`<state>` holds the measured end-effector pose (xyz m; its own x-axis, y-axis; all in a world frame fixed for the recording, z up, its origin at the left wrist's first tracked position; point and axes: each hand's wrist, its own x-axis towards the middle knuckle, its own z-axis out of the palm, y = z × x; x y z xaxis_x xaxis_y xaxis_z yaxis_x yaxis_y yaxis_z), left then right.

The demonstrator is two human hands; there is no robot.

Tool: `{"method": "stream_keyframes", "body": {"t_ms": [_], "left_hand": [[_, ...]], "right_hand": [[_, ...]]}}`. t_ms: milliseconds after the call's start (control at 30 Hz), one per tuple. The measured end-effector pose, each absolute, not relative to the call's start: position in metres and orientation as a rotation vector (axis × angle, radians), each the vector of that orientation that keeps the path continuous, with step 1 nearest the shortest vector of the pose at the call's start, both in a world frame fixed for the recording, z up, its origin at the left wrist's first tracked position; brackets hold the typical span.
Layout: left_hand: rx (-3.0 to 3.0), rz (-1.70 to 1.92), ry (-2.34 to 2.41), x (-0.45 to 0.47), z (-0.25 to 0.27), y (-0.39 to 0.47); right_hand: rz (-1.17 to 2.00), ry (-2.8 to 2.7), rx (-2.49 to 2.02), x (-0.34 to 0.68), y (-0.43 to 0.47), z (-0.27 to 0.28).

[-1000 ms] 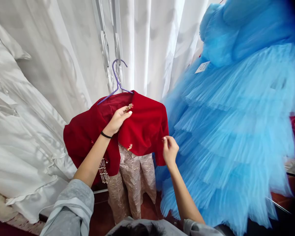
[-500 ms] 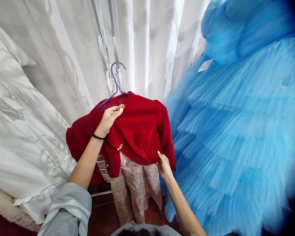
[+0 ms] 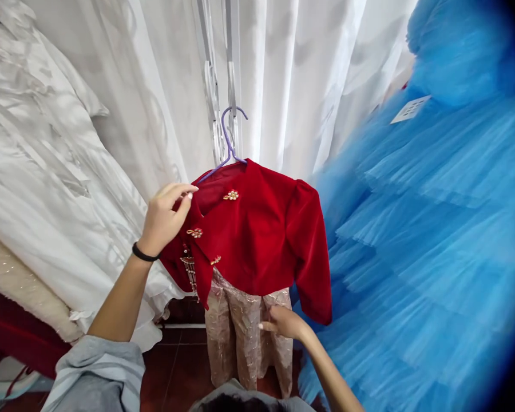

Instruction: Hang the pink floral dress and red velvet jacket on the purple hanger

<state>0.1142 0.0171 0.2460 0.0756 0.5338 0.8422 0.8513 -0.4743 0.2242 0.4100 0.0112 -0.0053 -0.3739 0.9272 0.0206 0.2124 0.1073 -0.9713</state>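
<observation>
A red velvet jacket [image 3: 261, 229] hangs from a purple hanger [image 3: 229, 137], its front flap folded loosely across. Gold flower clasps with pearl-like beads, one upper clasp [image 3: 232, 195] and one lower clasp [image 3: 195, 233], sit on the front, and a beaded tassel [image 3: 190, 272] dangles at the left. My left hand [image 3: 165, 214], with a black band on its wrist, has thumb and fingers pinched at the jacket's neckline by the left shoulder. Below the hem, my right hand [image 3: 285, 321] is in front of a shiny beige skirt-like garment [image 3: 232, 332], thumb apart from its bent fingers, holding nothing.
At the right a tiered blue tulle gown [image 3: 433, 240] with a white tag [image 3: 411, 109] stands close to the jacket sleeve. White garments [image 3: 47, 171] hang at the left. Behind are a metal rack [image 3: 229, 57] and a white curtain [image 3: 278, 74]. The floor [image 3: 175, 366] is dark red tile.
My left hand has let go of the upper flower clasp and moved left to the neckline. My right hand has released the jacket hem and dropped lower. The view has shifted left.
</observation>
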Motion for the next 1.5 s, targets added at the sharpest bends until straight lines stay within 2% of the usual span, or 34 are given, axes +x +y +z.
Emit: {"method": "stream_keyframes", "body": {"t_ms": [100,200,267,433,567,700,833,967,1100,1233,1300,1367,1500], "left_hand": [[-2.131,-0.932,-1.297,0.095,0.259,0.015],[-2.254,-0.617,-1.232,0.085,0.261,0.025],[-2.228,-0.54,-1.239,0.083,0.26,0.03],[-2.197,-0.743,-1.295,0.077,0.27,0.032],[-2.1,-1.105,-1.324,0.076,0.286,0.04],[-2.171,-1.036,-1.468,0.084,0.3,0.059],[-2.052,-1.001,-1.585,0.096,0.306,0.069],[-2.026,-0.944,-1.619,0.105,0.302,0.066],[-1.997,-0.87,-1.258,0.126,0.292,0.055],[-2.181,-0.426,-0.925,0.149,0.276,0.054],[-2.226,-0.231,-0.883,0.15,0.269,0.061],[-2.253,-0.149,-0.858,0.144,0.265,0.067],[-2.297,-0.1,-0.744,0.13,0.26,0.07]], "right_hand": [[1.285,-2.074,-0.804,0.39,0.009,0.059],[1.078,-1.98,-0.656,0.34,0.015,0.103],[0.919,-1.908,-0.653,0.302,0.025,0.113],[0.585,-1.836,-0.907,0.25,0.051,0.112],[0.577,-1.928,-0.833,0.264,0.043,0.144],[0.5,-1.979,-0.778,0.304,0.027,0.19],[0.323,-1.658,-0.881,0.329,0.046,0.194],[0.54,-1.756,-0.973,0.334,0.069,0.168],[0.771,-1.896,-0.847,0.332,0.06,0.141],[1.165,-1.949,-0.458,0.33,0.04,0.105],[1.318,-1.841,-0.437,0.33,0.034,0.088],[1.163,-1.642,-0.605,0.328,0.033,0.08],[0.281,-1.464,-0.864,0.311,0.044,0.09]]}}
